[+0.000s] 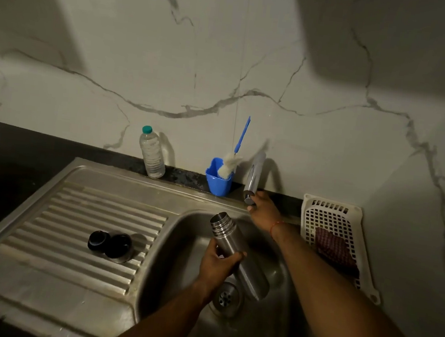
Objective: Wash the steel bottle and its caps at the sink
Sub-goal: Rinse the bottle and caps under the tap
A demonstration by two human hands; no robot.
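Observation:
My left hand [218, 265] grips the uncapped steel bottle [237, 250] around its middle and holds it tilted over the sink basin [179, 246], threaded mouth up and to the left. My right hand [264, 207] reaches to the back of the sink and touches the lower end of the chrome tap [253, 176]; whether the fingers close on it cannot be told. No water is seen running. Two dark caps [110, 243] lie side by side on the ribbed drainboard [71, 223], left of the basin.
A clear plastic water bottle [151, 153] and a blue cup holding a bottle brush [220, 177] stand on the ledge behind the sink. A white plastic basket [331, 225] with a dark red cloth sits at the right. The drain [226, 297] lies below the bottle.

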